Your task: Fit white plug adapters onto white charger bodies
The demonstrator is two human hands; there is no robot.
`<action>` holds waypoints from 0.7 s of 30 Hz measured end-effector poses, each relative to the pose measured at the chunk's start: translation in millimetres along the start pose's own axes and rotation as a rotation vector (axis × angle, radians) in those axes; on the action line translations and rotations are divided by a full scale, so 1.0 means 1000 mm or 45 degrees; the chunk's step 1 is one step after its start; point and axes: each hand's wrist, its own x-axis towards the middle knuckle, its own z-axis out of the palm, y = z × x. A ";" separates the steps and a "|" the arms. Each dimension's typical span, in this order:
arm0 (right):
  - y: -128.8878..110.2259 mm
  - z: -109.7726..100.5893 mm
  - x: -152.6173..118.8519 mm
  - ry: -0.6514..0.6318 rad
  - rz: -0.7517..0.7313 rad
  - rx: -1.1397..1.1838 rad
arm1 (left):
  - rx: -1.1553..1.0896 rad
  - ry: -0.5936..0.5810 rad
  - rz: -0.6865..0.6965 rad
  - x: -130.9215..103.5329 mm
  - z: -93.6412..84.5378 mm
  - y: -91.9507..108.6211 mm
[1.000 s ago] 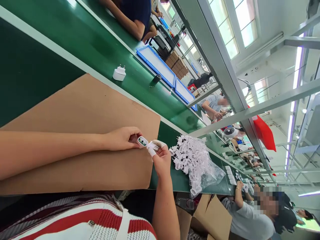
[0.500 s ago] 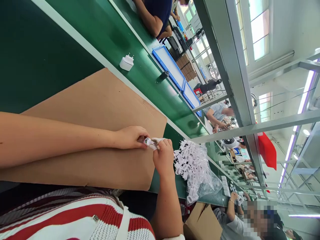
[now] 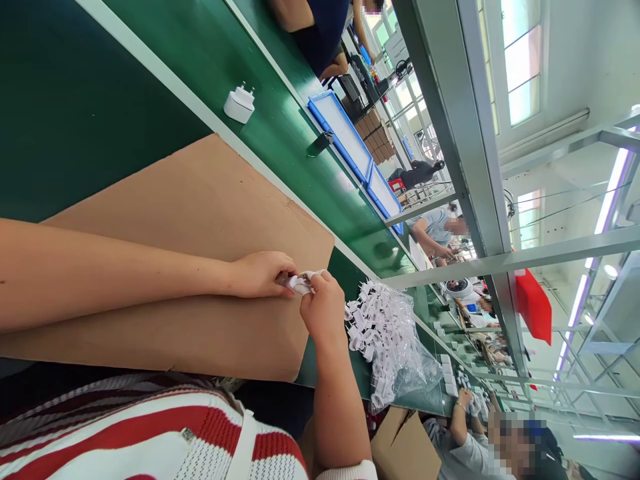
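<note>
Over the cardboard sheet, my left hand pinches a small white plastic part between its thumb and fingers. My right hand comes in from the other side and is closed at the same part, its fingertips pressed against it. A pale, soft-looking piece shows by the right fingertips; the fingers hide most of it, so I cannot tell exactly what it is. Beside my right hand lies a clear plastic bag with a heap of small white plastic pieces spilling from its mouth.
Beyond the cardboard, a white plug charger and a black block are on a green conveyor belt. Blue-rimmed trays line its far side. A metal frame rises at right. Co-workers sit along the line; an open carton stands below.
The charger and black block have moved toward the upper left along the belt. My right hand has shifted slightly left, closer to my left hand, covering more of the white part.
</note>
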 end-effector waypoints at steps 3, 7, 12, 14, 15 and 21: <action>-0.002 0.002 0.006 -0.003 0.045 -0.024 | 0.012 0.060 -0.055 0.000 0.002 0.001; -0.004 0.006 0.008 0.011 0.100 -0.031 | 0.039 0.078 -0.093 0.002 0.005 0.000; 0.000 0.017 -0.005 0.170 0.167 0.147 | 0.107 0.096 -0.054 0.000 0.008 -0.001; 0.002 0.027 -0.012 0.251 0.210 0.274 | 0.095 0.086 -0.018 -0.001 0.009 -0.001; 0.003 0.034 -0.014 0.294 0.247 0.361 | 0.092 0.077 0.003 -0.003 0.010 -0.001; 0.012 0.065 -0.011 0.562 0.468 1.072 | 0.225 0.040 0.034 -0.006 0.009 0.007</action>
